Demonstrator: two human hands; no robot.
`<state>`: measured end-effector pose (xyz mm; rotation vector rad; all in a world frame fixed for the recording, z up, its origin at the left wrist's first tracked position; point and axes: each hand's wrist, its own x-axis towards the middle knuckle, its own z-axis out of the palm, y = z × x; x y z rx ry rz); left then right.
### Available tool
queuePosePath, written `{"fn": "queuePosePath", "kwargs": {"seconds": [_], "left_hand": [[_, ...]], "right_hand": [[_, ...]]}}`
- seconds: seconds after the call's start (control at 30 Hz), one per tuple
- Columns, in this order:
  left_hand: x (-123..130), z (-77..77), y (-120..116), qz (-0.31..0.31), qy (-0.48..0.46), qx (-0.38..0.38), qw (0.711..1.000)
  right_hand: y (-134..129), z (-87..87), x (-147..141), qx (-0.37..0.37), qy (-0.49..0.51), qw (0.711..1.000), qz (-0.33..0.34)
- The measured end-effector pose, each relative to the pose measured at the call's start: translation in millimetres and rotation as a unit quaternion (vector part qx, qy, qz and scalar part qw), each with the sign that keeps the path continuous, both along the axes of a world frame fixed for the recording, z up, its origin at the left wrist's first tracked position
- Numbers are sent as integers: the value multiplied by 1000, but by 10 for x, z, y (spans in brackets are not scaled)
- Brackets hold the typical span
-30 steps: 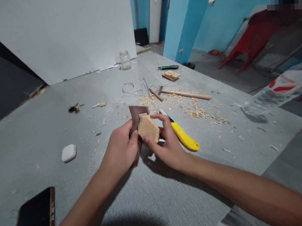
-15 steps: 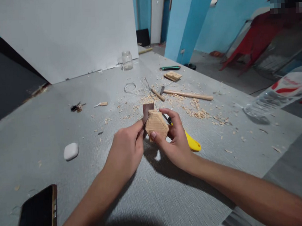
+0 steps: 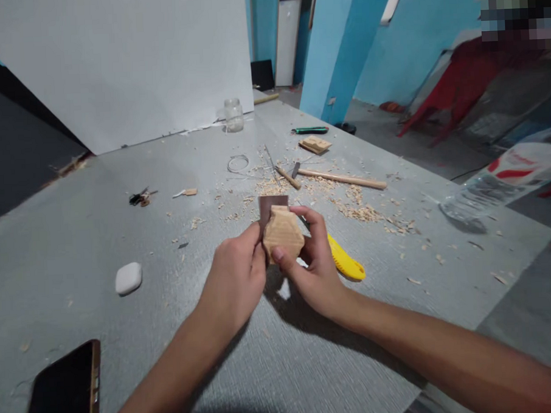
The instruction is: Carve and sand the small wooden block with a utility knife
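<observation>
My right hand (image 3: 315, 262) is closed around a small carved wooden piece (image 3: 283, 233), with the thumb on its near face and the index finger at its upper right edge. The piece is roughly eight-sided with a short neck at the top. In my left hand (image 3: 236, 272) a brown strip of sandpaper (image 3: 267, 208) is pinched; it stands behind and against the left side of the wood. Behind my right hand a yellow utility knife (image 3: 348, 261) lies on the table, its front part mostly hidden.
A hammer (image 3: 340, 178), wood shavings (image 3: 364, 213), a wire coil (image 3: 238, 164), a carved block (image 3: 315, 145) and a glass jar (image 3: 234, 116) lie farther back. At right leans a plastic bottle (image 3: 498, 178). A phone (image 3: 59, 392) and white earbud case (image 3: 129, 278) are at left.
The sandpaper has shifted against the wood's left edge and shows more of its width above it. The wooden piece has turned slightly and sits a little lower in view.
</observation>
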<state>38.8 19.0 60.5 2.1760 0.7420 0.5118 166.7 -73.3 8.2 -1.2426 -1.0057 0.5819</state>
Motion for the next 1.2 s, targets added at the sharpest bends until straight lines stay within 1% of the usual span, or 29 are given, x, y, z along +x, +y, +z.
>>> {"fn": "queuePosePath", "kwargs": {"seconds": [0.07, 0.1, 0.2, 0.27, 0.4, 0.5, 0.53, 0.6, 0.67, 0.7, 0.77, 0.87, 0.93, 0.97, 1.03, 1.1, 1.13, 1.2], "left_hand": [[-20, 12, 16, -4, -6, 9, 1000], [-29, 19, 17, -11, -5, 17, 1000], [-33, 15, -8, -39, 1, 35, 999], [-18, -7, -25, -45, 9, 36, 998], [-2, -24, -2, -3, 26, 42, 999], [-15, 4, 22, 3, 19, 47, 999], [-20, 11, 20, -3, 16, 50, 999], [-21, 8, 1, -24, 12, 51, 998], [-14, -17, -23, -44, 16, 48, 998], [-8, -33, -30, -47, 20, 45, 998], [0, -61, -26, -27, 30, 36, 999], [1, -72, 15, 24, 25, 26, 999], [-2, -61, 39, 32, 7, 13, 999], [-3, -55, 43, 26, -4, 5, 1000], [-1, -50, 33, 9, -17, -14, 1000], [4, -56, 14, 2, -9, -27, 1000], [7, -62, 8, 6, -1, -28, 1000], [10, -76, 14, 21, 5, -29, 999]], "right_hand": [[7, -5, 11, 4, 7, 1000, 17], [17, 1, 33, 11, 14, 1000, 8], [54, 31, 116, 30, 41, 998, -49], [69, 32, 140, 27, 59, 996, -56], [46, -20, 65, 4, 50, 999, 7], [25, -33, 25, -10, 35, 999, 34], [26, -24, 34, -7, 39, 999, 27], [42, 4, 79, 4, 50, 999, -7], [65, 25, 123, 11, 54, 997, -44], [73, 27, 132, 9, 54, 997, -53], [76, 15, 114, -2, 51, 998, -41], [59, -13, 42, -22, 35, 999, 14], [54, -9, 23, -28, 31, 999, 31], [58, 1, 31, -25, 39, 999, 27], [73, 26, 75, -15, 63, 998, -4], [88, 37, 118, -10, 71, 997, -31], [90, 33, 126, -12, 67, 997, -34], [81, 7, 109, -31, 42, 998, -16]]}}
